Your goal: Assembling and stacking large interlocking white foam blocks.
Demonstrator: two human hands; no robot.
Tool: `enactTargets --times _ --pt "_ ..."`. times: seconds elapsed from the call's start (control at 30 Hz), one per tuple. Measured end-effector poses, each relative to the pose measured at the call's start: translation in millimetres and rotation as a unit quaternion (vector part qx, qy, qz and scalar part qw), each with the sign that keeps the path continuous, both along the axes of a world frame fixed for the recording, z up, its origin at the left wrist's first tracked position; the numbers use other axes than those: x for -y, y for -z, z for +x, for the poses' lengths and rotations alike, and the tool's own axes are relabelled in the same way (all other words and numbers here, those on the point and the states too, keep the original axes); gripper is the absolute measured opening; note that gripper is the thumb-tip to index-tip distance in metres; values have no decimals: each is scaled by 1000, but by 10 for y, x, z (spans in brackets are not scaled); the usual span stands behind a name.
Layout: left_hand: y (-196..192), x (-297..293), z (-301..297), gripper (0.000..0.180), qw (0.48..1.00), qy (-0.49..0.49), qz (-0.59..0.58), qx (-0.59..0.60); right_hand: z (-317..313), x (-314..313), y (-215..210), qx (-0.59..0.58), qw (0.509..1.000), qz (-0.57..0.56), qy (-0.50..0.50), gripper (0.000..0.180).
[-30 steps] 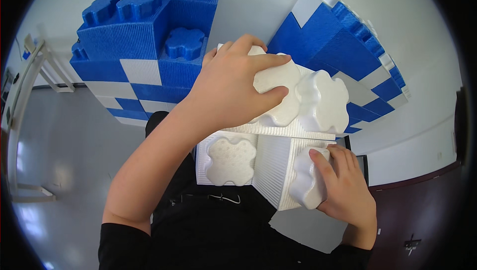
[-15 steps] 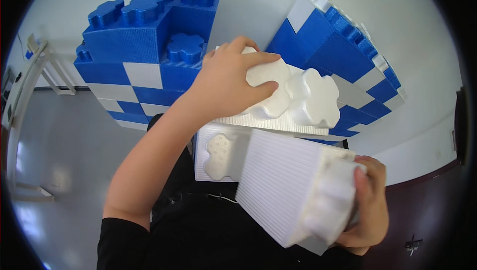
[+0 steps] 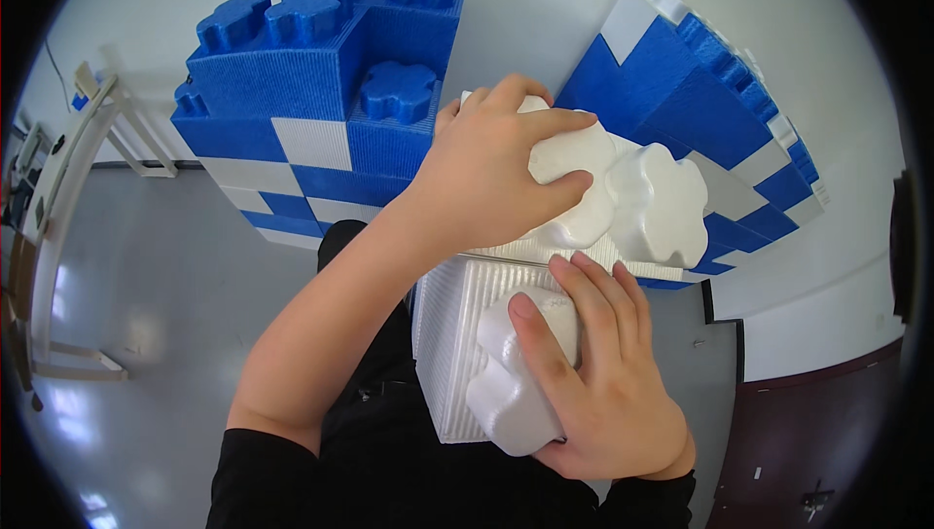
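Note:
My left hand [image 3: 496, 164] lies over a long white building block [image 3: 662, 203], its fingers and thumb curled around one clover-shaped stud. A second stud stands uncovered to the right. Nearer to me is a smaller white block [image 3: 449, 364] with ribbed sides and a clover-shaped stud [image 3: 511, 383] on top. My right hand [image 3: 613, 383] grips that stud, thumb on its near left and fingertips reaching the long block's front edge. The small block's far edge meets or nearly meets the long one; my fingers partly hide the join.
Stacked blue and white blocks [image 3: 282, 91] rise at the left, with blue studs on top. Another blue and white stack [image 3: 681, 91] leans into view at the right. A white-framed table [image 3: 63, 179] stands at the far left, on a grey floor [image 3: 175, 315].
My right hand has swung the small white block left and turned it, so its stud now faces up beside the long block. My left hand keeps its grip. The view has shifted slightly.

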State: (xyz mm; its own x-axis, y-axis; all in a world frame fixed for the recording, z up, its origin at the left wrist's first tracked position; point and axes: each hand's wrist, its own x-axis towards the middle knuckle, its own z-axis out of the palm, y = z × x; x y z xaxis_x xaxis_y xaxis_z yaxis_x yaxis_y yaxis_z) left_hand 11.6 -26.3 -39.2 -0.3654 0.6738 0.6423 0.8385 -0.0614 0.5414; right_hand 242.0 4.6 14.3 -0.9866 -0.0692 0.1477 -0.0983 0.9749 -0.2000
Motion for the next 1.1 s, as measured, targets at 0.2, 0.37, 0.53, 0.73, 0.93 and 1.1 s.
enactTargets --times 0.2,0.37,0.53,0.73,0.93,1.1 --pt "4 -23 38 47 1000 4 10 -4 -80 84 46 3 1000 -5 -12 125" --pt "13 0 41 47 999 1 27 -18 -105 -1 146 5 999 -32 -12 126" --pt "28 5 72 46 1000 -2 17 -22 -12 43 114 -35 999 0 -1 111" --pt "-5 49 85 46 1000 -4 0 -26 165 88 67 -159 987 -5 2 37" --pt "-2 64 85 46 1000 -3 -2 -25 -114 275 465 -187 978 56 67 33" --pt "-31 77 108 47 1000 -6 0 -27 -128 283 477 -191 977 59 70 30"
